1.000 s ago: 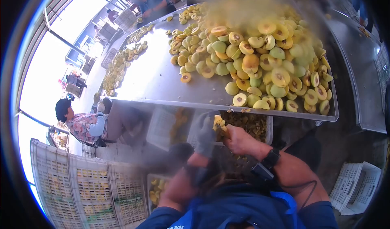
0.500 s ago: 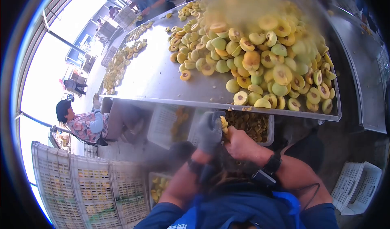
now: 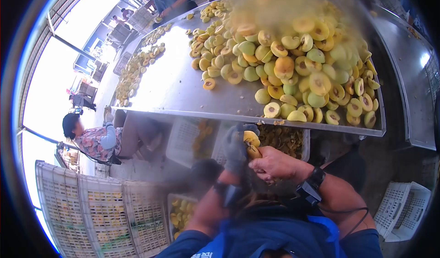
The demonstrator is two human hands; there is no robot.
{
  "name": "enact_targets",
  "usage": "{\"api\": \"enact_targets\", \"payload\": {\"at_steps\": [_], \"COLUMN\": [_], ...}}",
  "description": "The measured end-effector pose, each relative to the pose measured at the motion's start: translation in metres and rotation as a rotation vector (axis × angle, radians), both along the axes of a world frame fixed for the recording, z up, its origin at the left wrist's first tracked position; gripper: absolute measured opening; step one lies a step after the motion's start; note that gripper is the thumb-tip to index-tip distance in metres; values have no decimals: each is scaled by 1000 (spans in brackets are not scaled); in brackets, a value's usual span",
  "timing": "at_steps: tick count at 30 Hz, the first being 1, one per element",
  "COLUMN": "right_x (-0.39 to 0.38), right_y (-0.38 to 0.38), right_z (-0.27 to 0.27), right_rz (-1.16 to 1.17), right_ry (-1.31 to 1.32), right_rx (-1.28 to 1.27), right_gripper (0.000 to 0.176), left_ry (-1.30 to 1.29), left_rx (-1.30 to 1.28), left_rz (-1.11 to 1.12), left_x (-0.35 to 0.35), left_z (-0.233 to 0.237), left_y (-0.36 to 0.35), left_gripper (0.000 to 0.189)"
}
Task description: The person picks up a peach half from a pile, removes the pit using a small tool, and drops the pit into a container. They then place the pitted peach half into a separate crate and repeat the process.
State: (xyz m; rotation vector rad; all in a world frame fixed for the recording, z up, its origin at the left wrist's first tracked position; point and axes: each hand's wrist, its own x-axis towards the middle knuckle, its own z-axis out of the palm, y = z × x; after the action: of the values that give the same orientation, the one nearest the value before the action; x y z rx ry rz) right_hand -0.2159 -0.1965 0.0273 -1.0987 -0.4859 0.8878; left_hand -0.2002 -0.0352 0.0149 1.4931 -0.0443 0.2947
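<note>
My left hand (image 3: 234, 150), in a grey glove, has its fingers closed round a yellow peach half (image 3: 250, 138), held below the table's near edge. Close against the fruit is my bare right hand (image 3: 277, 163), closed on a short yellow-brown tool (image 3: 254, 152); its working end is hard to make out. Just beyond both hands, a white crate (image 3: 305, 148) holds brown and yellow scraps. On the metal table above lies a large heap of halved peaches (image 3: 284, 68), some with brown pit hollows facing up.
The metal table (image 3: 169, 93) has a raised rim. Another pale crate (image 3: 181, 141) stands under it. Stacked crates (image 3: 101, 212) are at the left, a crate of fruit (image 3: 181, 214) near my left arm, and white crates (image 3: 403, 212) at the right. A seated person (image 3: 98, 136) works at the left.
The peach half has turned and more of its yellow surface shows. My right hand has shifted slightly right and down, turning its back upward.
</note>
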Motion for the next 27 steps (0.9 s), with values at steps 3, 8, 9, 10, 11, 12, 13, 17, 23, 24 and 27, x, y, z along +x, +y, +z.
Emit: {"api": "enact_targets", "payload": {"at_steps": [3,8,9,10,11,12,13,17,23,24,27], "right_x": [-4,-15,-15,-16,-15,-15,-14,-10,-9,-8,-7], "right_y": [0,3,2,1,2,2,6,13,13,11,8], "right_z": [9,29,36,39,36,34,23,2,-15,-11,-5], "right_rz": [71,-73,-100,-109,-132,-154,-194,-282,-392,-387,-398], "right_ry": [129,-4,-35,-44,-12,21,94,64,-215,-216,-272], "right_rx": [14,-40,-51,-63,-93,-122,-170,-362,-382,-379,-374], "right_gripper": [16,14,13,12,11,11,10,9,14,15,18], "left_ry": [0,-23,-14,-6,33,98,161,-18,330,369,371], "left_rx": [74,333,275,216,53,-51,-159,392,447,624,925], "left_rz": [-128,-129,-114,-99,-119,-116,-107,96,329,349,382], "left_x": [7,4,6,7,9,15,21,37,43,50,74], "left_z": [-3,-6,-8,-10,-10,-13,-15,-28,-25,-14,20], "left_y": [16,21,23,25,29,38,46,91,189,197,190], "left_gripper": [44,41,39,38,36,35,33,28,26,28,35]}}
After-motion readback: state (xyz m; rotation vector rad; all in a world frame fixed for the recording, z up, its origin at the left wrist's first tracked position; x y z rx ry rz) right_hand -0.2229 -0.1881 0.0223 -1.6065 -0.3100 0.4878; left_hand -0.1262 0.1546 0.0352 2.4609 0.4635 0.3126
